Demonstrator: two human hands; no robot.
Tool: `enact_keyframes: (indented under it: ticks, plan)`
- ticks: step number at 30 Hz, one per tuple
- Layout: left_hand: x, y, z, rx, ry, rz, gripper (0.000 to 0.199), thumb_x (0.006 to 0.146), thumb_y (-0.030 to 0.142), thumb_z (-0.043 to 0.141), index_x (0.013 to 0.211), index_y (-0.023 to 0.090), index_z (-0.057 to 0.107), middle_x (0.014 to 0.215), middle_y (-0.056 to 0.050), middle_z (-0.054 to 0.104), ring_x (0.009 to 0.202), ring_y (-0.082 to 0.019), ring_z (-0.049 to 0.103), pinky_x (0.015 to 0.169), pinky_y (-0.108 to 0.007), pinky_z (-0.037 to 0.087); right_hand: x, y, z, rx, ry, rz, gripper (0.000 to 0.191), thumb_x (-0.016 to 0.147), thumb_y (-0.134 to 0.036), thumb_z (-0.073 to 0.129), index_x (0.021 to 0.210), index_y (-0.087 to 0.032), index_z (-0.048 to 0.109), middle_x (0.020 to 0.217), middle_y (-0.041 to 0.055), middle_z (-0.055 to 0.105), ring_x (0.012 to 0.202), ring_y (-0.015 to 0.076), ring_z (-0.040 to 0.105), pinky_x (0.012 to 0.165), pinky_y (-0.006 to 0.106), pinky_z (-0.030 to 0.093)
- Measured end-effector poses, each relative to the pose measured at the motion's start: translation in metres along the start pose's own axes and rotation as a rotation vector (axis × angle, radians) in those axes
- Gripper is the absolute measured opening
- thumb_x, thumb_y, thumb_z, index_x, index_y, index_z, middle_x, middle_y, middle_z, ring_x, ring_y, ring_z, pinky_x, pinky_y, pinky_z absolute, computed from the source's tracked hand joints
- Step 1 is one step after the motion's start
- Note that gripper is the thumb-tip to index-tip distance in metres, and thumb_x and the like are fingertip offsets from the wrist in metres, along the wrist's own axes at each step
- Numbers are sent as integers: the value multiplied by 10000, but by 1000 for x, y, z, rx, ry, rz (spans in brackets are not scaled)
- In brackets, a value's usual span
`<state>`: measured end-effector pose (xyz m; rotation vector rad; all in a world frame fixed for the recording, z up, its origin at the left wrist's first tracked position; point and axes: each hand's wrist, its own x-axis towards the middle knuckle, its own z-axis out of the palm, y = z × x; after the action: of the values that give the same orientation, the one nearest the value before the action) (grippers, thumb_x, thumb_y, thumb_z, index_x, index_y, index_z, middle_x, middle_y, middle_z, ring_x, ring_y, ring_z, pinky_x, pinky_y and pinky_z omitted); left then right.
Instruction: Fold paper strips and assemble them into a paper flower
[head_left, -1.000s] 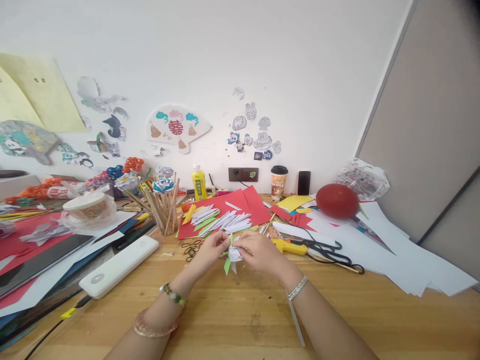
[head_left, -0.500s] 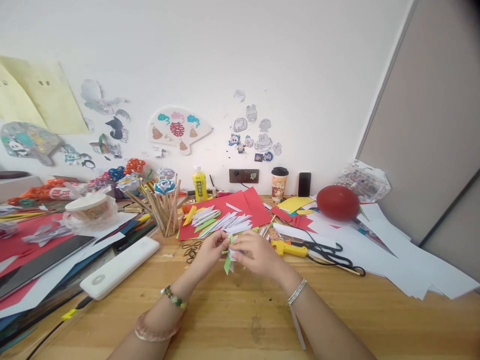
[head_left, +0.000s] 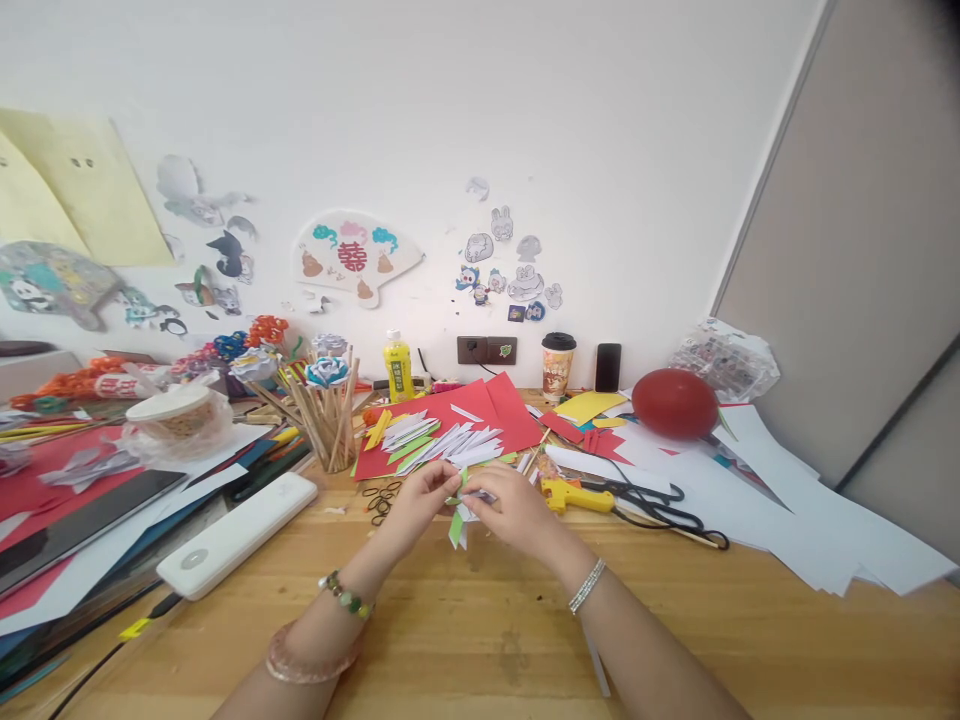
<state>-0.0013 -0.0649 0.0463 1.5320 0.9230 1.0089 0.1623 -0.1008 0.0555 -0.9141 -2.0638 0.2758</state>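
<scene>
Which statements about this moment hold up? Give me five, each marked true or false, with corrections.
1. The left hand and right hand both touch the green-and-white folded paper. True.
2. The yellow glue gun is in the right hand. False: the glue gun lies on the wooden table.
3. The red balloon is to the right of the lidded cup. True.
4. The white folded strips lie on blue paper. False: they lie on red paper.
5. A green beaded bracelet is on the left wrist. True.

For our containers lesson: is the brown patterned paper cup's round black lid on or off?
On: the round black lid covers the top of the upright brown patterned paper cup; contents hidden.
</scene>
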Motion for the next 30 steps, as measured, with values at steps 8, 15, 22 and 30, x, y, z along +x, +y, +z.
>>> enact_keyframes:
  ticks: [8, 15, 22, 30]
  plan:
    - [2, -5, 3, 14, 37, 142, 287, 732, 430, 592, 678, 166, 496, 620, 40, 482, 564, -98, 459, 509, -204, 409, -1, 3, 2, 15, 53, -47, 125, 829, -180, 527, 857, -211, 645, 819, 28, 652, 828, 168, 534, 766, 303, 426]
    - [3, -6, 5, 82, 159, 267, 248, 743, 395, 587, 682, 168, 509, 629, 37, 475, 582, -105, 441, 531, -207, 389, -3, 6, 6, 40, 106, -59, 172, 825, -205, 535, 938, -216, 665, 875, 46, 681, 882, 185, 559, 800, 338, 448]
    - [1, -3, 4, 103, 151, 314, 230, 768, 388, 563, 700, 174, 512, 631, 36, 476, 582, -110, 448, 547, -216, 390, -2, 0, 4, 133, 198, 44, 204, 831, -235, 532, 990, -222, 659, 922, 49, 678, 901, 178, 575, 810, 333, 463]
    - [1, -6, -1, 264, 240, 396, 177, 797, 332, 531, 705, 181, 527, 654, 26, 506, 625, -127, 472, 592, -230, 391, -3, -5, 8, -31, 140, -19, 264, 839, -231, 507, 1072, -223, 631, 1069, 65, 646, 996, 202, 524, 861, 381, 443]
